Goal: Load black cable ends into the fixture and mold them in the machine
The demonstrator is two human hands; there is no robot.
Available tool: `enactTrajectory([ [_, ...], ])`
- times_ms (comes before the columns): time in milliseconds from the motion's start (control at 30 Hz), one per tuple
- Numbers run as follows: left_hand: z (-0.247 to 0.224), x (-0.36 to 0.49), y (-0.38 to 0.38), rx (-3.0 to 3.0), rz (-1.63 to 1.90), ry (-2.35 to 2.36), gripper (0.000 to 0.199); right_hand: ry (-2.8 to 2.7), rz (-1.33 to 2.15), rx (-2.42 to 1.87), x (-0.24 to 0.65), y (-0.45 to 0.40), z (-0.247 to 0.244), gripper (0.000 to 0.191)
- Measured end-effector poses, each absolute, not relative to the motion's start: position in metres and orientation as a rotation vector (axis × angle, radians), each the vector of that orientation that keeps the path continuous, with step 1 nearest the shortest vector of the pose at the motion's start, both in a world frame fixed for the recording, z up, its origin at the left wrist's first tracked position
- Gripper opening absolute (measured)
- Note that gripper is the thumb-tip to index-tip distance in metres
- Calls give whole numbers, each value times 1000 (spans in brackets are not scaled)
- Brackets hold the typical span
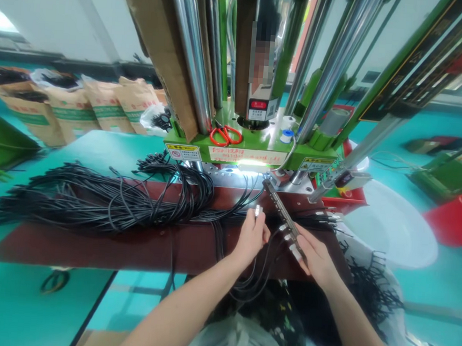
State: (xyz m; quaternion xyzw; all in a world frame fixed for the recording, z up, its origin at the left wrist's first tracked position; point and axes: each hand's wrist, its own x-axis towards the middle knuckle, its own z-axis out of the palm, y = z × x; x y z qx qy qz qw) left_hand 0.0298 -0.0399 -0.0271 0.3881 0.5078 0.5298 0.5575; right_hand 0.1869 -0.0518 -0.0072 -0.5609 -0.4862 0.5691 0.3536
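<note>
Turquoise floor (47, 308), workshop-wide. Green-painted machine with chromed columns (196, 139). Flat maroon tabletop (102, 253) before it. Long bundle of thin black cables (106, 201), sprawled over the tabletop. Slim dark metal bar (278, 205), slanting above the tabletop, bearing pale pieces (288, 237); our right hand (314, 250) has fingers closed around its near end. Small silver-white connector (258, 211), just left of the bar — pinched by our left hand (251, 235). Risks, we judge: a snagged cable could tug the connector loose; one-ended holding could tip the bar.

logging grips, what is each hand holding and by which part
Right hand: the dark bar, gripped at its near end. Left hand: a small pale piece, its far end sticking out; exact grip hidden.
</note>
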Motion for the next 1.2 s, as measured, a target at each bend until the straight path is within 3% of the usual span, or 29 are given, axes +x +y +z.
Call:
enactTrajectory([
  [167,-27,29,-39,956,1162,1165,30,-1319,1524,-1435,189,-50,-5,65],
  [367,-27,28,-39,915,1194,1263,35,-1396,1456,-1433,188,-52,-1,59],
  [600,-29,21,-42,1086,1215,1356,25,-1666,1475,-1347,196,-45,-11,54],
  [900,-21,1,-34,1088,1051,1291,42,-1427,1490,-1422,186,-51,2,60],
  [1200,-20,1,-32,943,929,1120,41,-1453,1575,-1439,195,-44,-9,65],
])
